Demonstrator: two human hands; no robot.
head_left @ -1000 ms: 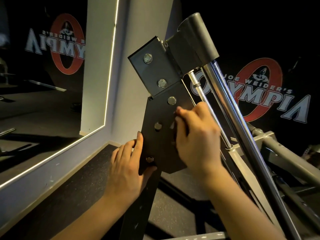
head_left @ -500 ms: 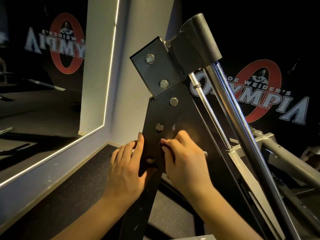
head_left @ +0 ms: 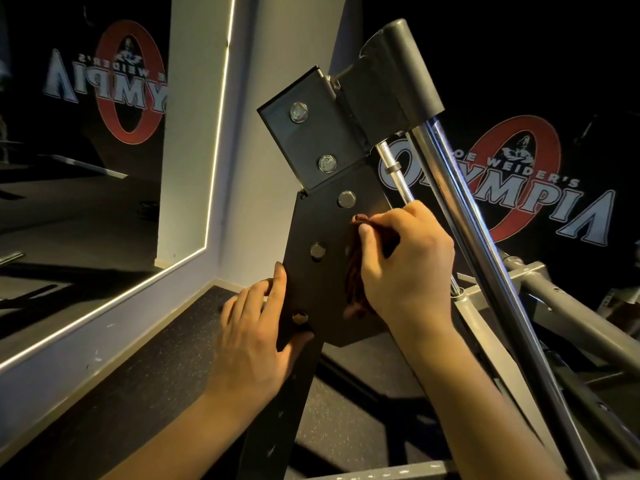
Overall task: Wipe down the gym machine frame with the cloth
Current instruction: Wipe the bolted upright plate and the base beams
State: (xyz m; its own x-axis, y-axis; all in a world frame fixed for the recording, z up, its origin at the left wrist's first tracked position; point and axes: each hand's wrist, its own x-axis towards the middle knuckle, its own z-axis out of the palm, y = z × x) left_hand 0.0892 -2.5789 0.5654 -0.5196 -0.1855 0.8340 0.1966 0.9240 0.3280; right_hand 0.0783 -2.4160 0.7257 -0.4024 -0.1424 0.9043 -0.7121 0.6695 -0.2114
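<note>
right hand (head_left: 405, 265) pinches the cloth (head_left: 355, 282) against the frame plate (head_left: 313, 220), left hand (head_left: 256, 341) clamps the plate's edge; firm overlapping strokes around each bolt (head_left: 346, 199) look best here.

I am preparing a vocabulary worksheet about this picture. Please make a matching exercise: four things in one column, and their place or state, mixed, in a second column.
Things
1 left hand
2 right hand
3 cloth
4 chrome bar

Place or state
A shiny, slanting to the right of the black plate
B grips the plate's left edge
C dark reddish, pressed on the plate
D holds the cloth

Pairs: 1-B, 2-D, 3-C, 4-A
</note>
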